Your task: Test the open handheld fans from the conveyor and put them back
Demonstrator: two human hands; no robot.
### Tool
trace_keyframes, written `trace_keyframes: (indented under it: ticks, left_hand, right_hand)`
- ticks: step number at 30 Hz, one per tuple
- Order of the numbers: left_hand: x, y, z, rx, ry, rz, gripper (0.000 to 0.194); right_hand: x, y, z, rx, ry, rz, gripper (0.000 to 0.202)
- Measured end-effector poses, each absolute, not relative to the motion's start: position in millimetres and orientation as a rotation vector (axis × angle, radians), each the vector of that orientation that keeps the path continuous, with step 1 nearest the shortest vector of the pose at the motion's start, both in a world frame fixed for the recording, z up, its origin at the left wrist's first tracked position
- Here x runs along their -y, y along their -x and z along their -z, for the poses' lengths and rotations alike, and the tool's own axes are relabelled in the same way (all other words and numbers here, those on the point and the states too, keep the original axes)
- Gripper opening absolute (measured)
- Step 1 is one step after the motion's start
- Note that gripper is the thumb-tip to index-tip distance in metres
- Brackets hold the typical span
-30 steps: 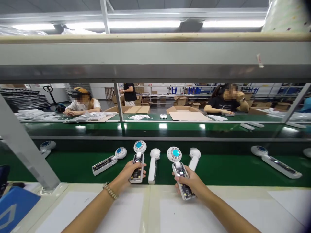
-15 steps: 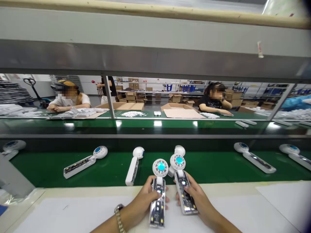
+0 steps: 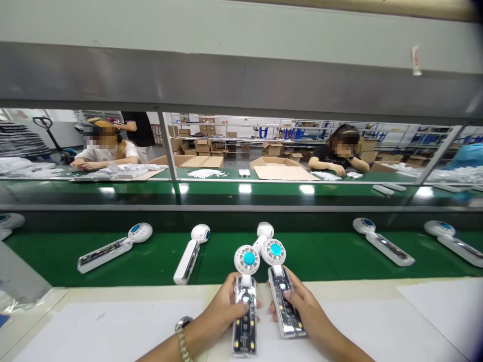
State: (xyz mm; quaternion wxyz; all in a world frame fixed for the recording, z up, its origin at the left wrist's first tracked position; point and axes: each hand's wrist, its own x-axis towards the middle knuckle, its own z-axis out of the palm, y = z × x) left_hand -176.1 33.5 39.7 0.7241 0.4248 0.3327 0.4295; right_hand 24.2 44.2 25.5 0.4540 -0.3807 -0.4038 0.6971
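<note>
My left hand (image 3: 222,309) is closed around a white handheld fan (image 3: 245,327) with a clear front, a visible circuit board and a round head with a blue centre. Its thumb lies on the fan's upper front, near a lit spot. Another such fan (image 3: 290,317) is in my right hand (image 3: 307,301), tilted with its head to the left, and the thumb rests beside a bright light. The two fan heads are side by side, close together. Behind them a further fan (image 3: 265,230) lies on the green belt (image 3: 320,251), partly hidden.
More fans lie on the belt, at left (image 3: 103,255), (image 3: 186,261) and right (image 3: 388,246). White paper (image 3: 113,332) covers the near table. A metal post (image 3: 22,271) stands at left. Two people sit beyond the far belt, among white parts and cardboard boxes (image 3: 283,171).
The fans on the belt have shifted left. My hands still hold both fans, nearly in place. The view has tilted slightly down; a standing person behind has moved left, and the seated person at right has shifted.
</note>
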Motion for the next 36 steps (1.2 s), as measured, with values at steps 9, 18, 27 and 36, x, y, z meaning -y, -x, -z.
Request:
trace_keyframes:
  ticks: [9, 18, 27, 36]
  left_hand:
    - [-31, 175, -41, -0.833, -1.005, -0.934, 0.05]
    - [-31, 174, -48, -0.842, -0.922, -0.956, 0.05]
    - [-30, 175, -50, -0.847, -0.981, -0.955, 0.049]
    - [-30, 174, -47, -0.825, -0.973, -0.938, 0.053]
  right_hand:
    - [-44, -24, -29, 1.116, 0.956, -1.727, 0.093]
    - [-42, -26, -29, 1.221, 0.868, -1.716, 0.087]
    - [-41, -25, -28, 1.208, 0.836, -1.689, 0.09]
    - [-41, -27, -29, 1.212, 0.879, -1.71, 0.093]
